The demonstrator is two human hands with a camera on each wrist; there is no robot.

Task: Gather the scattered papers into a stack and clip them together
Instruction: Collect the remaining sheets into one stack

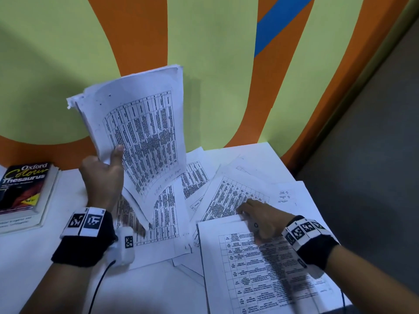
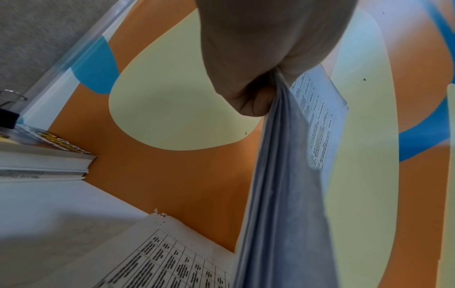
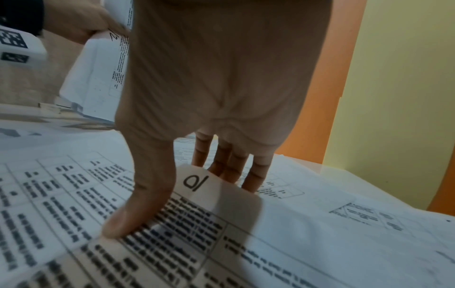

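Left hand, centre left of frame: clamped on one raised sheaf of papers, thumb in front. Right hand, lower right: pinching one sheet, thumb on top, fingers beneath. Loose papers, count unclear, overlapping on white table. One binder clip on two stacked books, far left.

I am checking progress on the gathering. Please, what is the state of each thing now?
Left hand: grips held stack.
Held stack: lifted, upright, bowed.
Right hand: pinches sheet corner.
Sheet: on table, corner lifted.
Loose papers: scattered, overlapping.
Binder clip: on book, unused.
Book: closed.
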